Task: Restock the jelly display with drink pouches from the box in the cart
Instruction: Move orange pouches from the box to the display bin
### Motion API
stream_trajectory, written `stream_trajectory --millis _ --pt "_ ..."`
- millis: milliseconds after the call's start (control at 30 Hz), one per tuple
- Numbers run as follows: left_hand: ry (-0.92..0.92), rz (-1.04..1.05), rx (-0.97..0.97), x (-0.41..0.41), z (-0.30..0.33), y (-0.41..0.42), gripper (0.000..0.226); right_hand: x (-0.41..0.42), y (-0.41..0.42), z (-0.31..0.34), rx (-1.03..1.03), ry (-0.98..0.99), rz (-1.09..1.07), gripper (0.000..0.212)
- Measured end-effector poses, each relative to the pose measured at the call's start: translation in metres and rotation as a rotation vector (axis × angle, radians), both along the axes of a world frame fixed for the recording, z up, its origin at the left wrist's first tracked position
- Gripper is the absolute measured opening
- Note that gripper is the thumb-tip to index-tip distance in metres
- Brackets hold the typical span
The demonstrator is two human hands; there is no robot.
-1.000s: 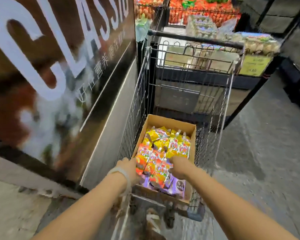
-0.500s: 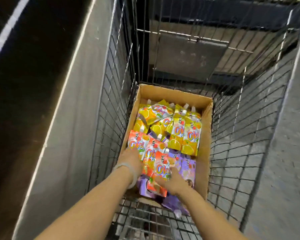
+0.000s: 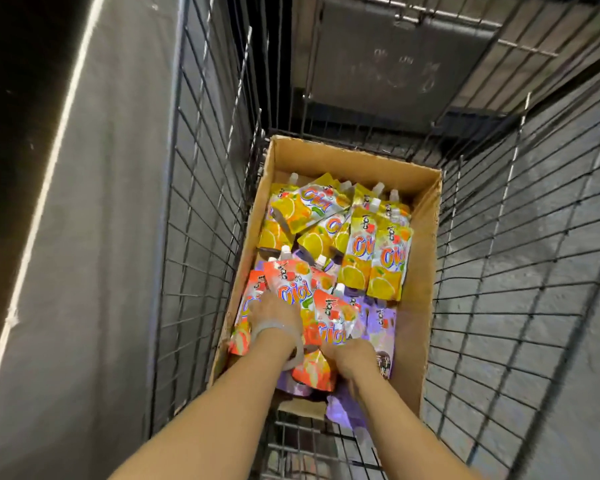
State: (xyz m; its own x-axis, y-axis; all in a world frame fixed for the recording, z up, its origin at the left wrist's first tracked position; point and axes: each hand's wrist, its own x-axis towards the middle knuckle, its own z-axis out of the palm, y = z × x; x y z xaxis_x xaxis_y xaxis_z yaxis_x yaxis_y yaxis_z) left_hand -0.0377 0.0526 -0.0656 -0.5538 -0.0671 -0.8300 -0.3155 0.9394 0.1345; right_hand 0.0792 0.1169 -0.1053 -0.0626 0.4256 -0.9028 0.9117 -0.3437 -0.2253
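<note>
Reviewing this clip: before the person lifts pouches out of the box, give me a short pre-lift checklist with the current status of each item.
1. Box sits inside the cart, open top: ok.
2. Pouches left to take, with yellow pouches at the far end and orange pouches near: ok.
3. Left hand on the orange pouches: ok for contact; whether the fingers are curled round one, cannot tell.
4. Right hand at the lower edge of an orange pouch: grip cannot tell.
5. Purple pouch hanging over the box's near edge, may slip when the stack is lifted: not ok.
6. Jelly display ready to receive: not in view, cannot tell.
</note>
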Motion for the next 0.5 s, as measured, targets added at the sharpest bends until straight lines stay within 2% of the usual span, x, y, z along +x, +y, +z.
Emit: stream_trajectory --millis 67,133,233,300,400,500 --pt "-0.017 0.049 0.082 -0.003 0.0 0.003 0.046 -0.002 -0.005 0.002 0.037 0.047 -0.042 0.033" --pt "-0.028 0.113 0.151 -0.004 -0.002 0.0 0.042 -0.007 -0.011 0.008 0.069 0.118 -0.075 0.014" --pt "-0.028 0.256 0.219 0.0 0.009 -0.016 0.031 -0.008 -0.008 0.02 0.037 0.189 -0.127 0.009" --pt "-0.002 0.371 0.294 0.004 0.023 -0.031 0.025 -0.007 -0.001 0.036 0.037 0.226 -0.162 0.014" --pt "0.013 0.431 0.397 0.011 0.049 -0.05 0.019 -0.003 0.005 0.058 0.022 0.319 -0.172 0.036" --pt "-0.009 0.539 0.506 0.017 0.074 -0.057 0.024 -0.004 0.014 0.085 0.004 0.38 -0.129 0.03"
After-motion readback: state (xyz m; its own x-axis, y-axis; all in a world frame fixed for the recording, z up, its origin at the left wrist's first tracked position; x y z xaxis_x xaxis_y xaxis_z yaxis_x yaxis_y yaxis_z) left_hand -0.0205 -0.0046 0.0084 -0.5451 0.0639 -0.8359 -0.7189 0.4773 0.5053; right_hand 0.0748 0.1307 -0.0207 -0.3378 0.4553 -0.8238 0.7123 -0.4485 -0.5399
